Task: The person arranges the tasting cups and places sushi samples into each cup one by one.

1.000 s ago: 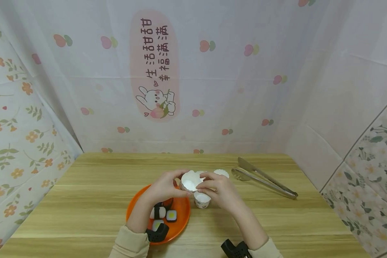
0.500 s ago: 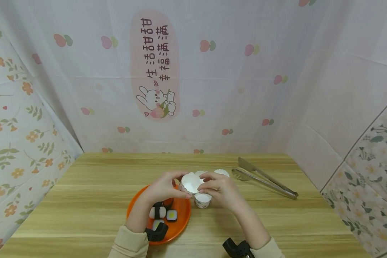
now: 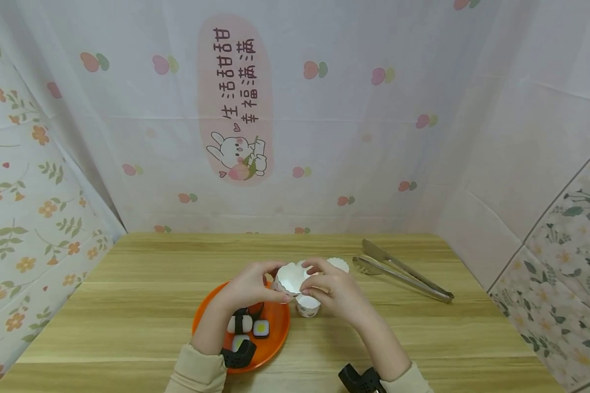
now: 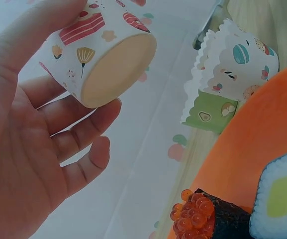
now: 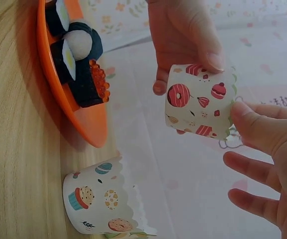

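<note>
A white paper baking cup (image 5: 198, 102) printed with pink cakes and doughnuts is held in the air between both hands. My left hand (image 3: 253, 285) grips its side, thumb opposite fingers; the cup's plain base (image 4: 118, 69) faces the left wrist camera. At the scalloped rim, my right hand (image 3: 338, 289) pinches with thumb and a finger hidden behind the cup, while two other fingers (image 5: 252, 201) extend free. Just below the hands, another paper cup (image 3: 308, 306) stands on the table. A green cup (image 4: 210, 112) with an avocado print shows beside it in the left wrist view.
An orange plate (image 3: 277, 349) with several toy sushi pieces, including one topped with orange roe (image 5: 99, 82), lies under my left forearm. One more white cup (image 3: 338, 265) stands behind my right hand. Metal tongs (image 3: 408, 275) lie open at the right. Printed curtains (image 3: 295, 136) surround the table.
The cup between my hands has dipped slightly and its opening has tilted a little. My right fingers have made a small shift at the rim; the other things stay put.
</note>
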### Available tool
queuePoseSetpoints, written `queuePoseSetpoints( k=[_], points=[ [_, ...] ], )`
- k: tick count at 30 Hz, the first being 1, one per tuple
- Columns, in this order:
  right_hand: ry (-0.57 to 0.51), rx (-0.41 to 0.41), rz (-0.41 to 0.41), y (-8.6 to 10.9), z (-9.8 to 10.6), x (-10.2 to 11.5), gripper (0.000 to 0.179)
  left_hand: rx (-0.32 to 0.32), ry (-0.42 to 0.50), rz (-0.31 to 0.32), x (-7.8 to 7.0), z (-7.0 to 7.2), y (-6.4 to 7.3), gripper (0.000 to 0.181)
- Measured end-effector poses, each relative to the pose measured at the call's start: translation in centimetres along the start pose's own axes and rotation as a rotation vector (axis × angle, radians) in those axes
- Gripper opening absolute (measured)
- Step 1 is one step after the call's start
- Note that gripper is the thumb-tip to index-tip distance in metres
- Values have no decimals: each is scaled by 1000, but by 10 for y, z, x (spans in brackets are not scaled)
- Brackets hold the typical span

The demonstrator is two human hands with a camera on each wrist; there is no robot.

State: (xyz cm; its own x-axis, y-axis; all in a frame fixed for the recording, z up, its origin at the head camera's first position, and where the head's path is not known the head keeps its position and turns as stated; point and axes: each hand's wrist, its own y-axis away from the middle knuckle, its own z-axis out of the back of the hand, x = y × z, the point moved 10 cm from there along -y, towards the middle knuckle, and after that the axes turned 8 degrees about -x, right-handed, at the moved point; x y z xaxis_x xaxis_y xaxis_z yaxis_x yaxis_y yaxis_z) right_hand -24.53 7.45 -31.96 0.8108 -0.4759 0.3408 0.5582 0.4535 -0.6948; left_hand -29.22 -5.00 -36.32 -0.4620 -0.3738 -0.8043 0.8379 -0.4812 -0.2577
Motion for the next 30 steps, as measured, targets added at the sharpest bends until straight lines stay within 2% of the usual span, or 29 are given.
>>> queuePoseSetpoints(
  k=[8, 23, 30],
  points=[
    [18, -19, 16, -1, 2, 3, 9, 6, 7, 19, 1, 0, 0, 65],
    [3, -24, 35, -1, 3, 4, 8, 0, 31, 12, 0, 2, 1, 63],
    [-3, -50, 52, 0, 6, 4, 2, 14, 33, 4, 0, 0, 0, 47]
  ],
)
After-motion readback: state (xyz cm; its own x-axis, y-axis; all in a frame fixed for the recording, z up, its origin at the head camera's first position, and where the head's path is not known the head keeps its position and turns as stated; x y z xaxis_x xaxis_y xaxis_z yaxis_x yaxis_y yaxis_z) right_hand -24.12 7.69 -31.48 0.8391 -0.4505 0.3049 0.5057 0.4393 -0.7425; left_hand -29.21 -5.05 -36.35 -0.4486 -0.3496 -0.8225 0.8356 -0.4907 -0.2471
